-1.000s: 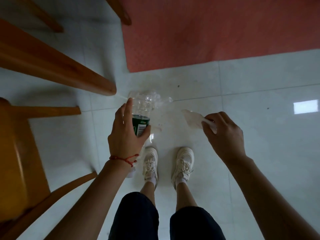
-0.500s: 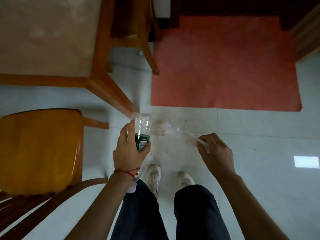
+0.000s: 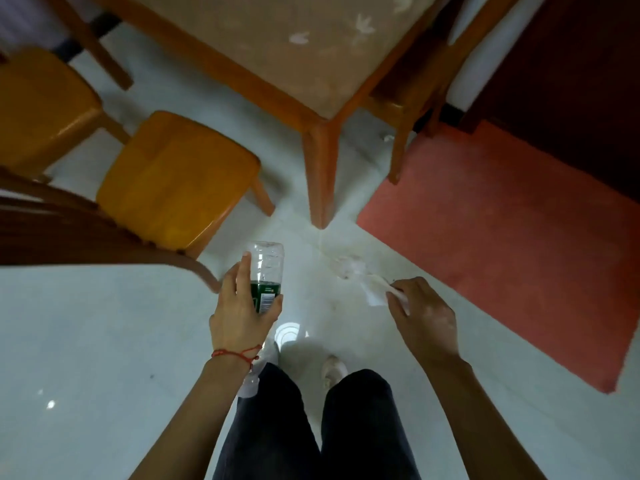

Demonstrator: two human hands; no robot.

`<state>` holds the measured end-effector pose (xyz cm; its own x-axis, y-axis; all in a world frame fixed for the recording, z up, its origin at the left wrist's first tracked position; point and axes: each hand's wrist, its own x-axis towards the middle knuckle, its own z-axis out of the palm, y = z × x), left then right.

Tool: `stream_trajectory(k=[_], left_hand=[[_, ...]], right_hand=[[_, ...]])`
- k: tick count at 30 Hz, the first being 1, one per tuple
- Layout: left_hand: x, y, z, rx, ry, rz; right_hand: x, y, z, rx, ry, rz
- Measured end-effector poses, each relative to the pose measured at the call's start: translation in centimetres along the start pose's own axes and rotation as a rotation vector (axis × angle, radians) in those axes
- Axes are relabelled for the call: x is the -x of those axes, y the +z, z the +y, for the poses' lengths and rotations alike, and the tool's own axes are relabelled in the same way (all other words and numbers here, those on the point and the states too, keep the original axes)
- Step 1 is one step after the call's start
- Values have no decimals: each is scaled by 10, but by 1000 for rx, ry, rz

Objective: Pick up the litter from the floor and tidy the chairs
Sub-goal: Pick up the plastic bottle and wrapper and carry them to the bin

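My left hand (image 3: 242,313) grips an empty clear plastic bottle (image 3: 266,268) with a green label, base pointing away from me, held above the white tiled floor. My right hand (image 3: 420,315) pinches a clear crumpled plastic wrapper (image 3: 360,275) that trails forward from my fingers. An orange wooden chair (image 3: 176,178) stands at the left, just beyond the bottle, its dark curved backrest near me. A second orange chair (image 3: 38,98) is at the far left. A small white scrap of litter (image 3: 388,137) lies on the floor behind the table leg.
A wooden table (image 3: 263,39) with a patterned beige top fills the upper middle; its leg (image 3: 320,174) comes down ahead of my hands. Another chair leg (image 3: 398,150) stands at the edge of a red mat (image 3: 512,244). My legs and shoes are below.
The view has risen and swung left: the table top and two chairs have come into sight. Both hands keep their hold on the bottle and the wrapper, now higher above the floor.
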<state>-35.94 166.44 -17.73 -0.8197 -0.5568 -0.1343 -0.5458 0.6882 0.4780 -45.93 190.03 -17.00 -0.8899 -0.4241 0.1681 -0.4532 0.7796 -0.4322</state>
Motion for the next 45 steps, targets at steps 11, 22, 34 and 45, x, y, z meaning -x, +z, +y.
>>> stream_trajectory(k=[11,22,34,45], left_hand=[[112,-74,-133,95,-386,238],[264,-164,-326,142,-698,414],[326,-223,-451,166,-910,564],[235,-304,-572,168,-996,641]], right_hand=[[17,46,-148,-82,-342,-254],[116,138,-375,-122,-764,-365],[151,208,-549,-170,-983,-494],[73,302,-706,-205,-1028,-532]])
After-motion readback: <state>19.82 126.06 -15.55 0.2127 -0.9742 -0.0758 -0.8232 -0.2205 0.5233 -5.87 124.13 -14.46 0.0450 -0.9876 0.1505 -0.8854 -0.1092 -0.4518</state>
